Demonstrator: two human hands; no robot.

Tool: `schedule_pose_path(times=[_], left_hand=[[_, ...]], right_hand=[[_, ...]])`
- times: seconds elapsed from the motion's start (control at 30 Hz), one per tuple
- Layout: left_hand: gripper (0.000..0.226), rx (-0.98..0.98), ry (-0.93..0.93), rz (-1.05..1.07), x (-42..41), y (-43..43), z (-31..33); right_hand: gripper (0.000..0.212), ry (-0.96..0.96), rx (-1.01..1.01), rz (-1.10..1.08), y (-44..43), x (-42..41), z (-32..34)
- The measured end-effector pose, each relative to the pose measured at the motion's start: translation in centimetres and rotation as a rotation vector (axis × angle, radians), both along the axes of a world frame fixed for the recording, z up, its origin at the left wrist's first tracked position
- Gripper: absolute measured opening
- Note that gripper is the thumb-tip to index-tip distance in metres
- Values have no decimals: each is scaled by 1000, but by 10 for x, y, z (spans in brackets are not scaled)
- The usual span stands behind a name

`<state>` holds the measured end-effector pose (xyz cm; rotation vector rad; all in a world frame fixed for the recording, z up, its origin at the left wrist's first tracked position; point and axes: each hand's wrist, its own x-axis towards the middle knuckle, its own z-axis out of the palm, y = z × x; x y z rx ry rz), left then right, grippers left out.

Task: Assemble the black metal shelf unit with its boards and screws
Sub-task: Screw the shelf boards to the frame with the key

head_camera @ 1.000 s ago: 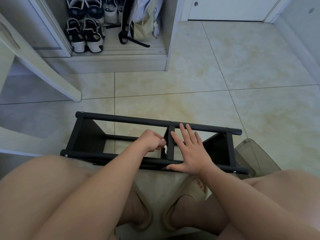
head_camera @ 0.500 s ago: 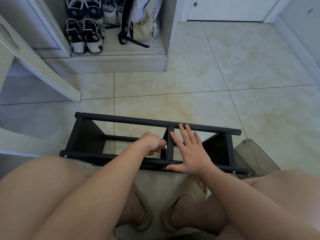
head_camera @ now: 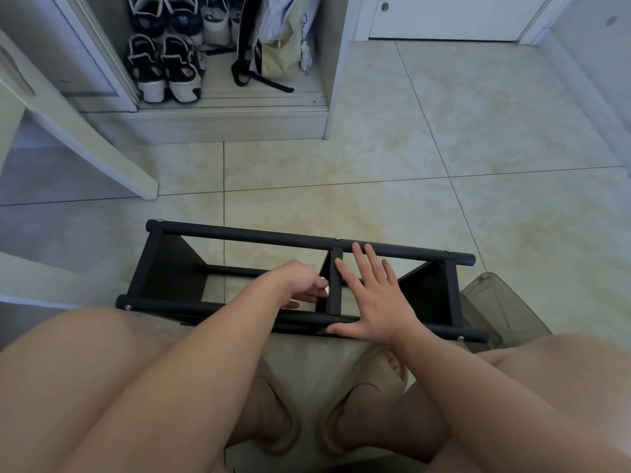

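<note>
L hand (head_camera: 300, 281) curled vs left side of middle crossbar (head_camera: 335, 295) of shelf frame (head_camera: 239, 235), small white bit at fingertips; can't tell if it holds anything. R hand (head_camera: 375, 302) flat, fingers spread, pressing on frame just right of crossbar. Frame lies on tile floor (head_camera: 409, 165). Clear tub (head_camera: 495, 305) just beside frame's right end. Shoes (head_camera: 167, 68) + bag (head_camera: 280, 46) well beyond frame, in cabinet (head_camera: 239, 121).

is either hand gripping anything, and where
The right hand lies flat on the black metal shelf frame, gripping nothing. The left hand curls against the frame's middle black board; whether it grips cannot be told.
</note>
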<state>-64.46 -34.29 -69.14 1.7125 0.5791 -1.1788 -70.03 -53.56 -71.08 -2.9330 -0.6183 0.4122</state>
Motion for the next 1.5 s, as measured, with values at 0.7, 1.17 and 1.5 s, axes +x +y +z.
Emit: schedule_pose_path(times=[0.7,1.17,1.5], left_hand=[[14,-29,7,-243,7,14,4],[17,61,-17,-448,7,23,12],[19,100,-75,-582,3,20,11]], right_hand=[[121,-6,16,-1,-1,0,-1],[120,4,-4,0,0,0,1],[121,5,-4,-1,0,0,1]])
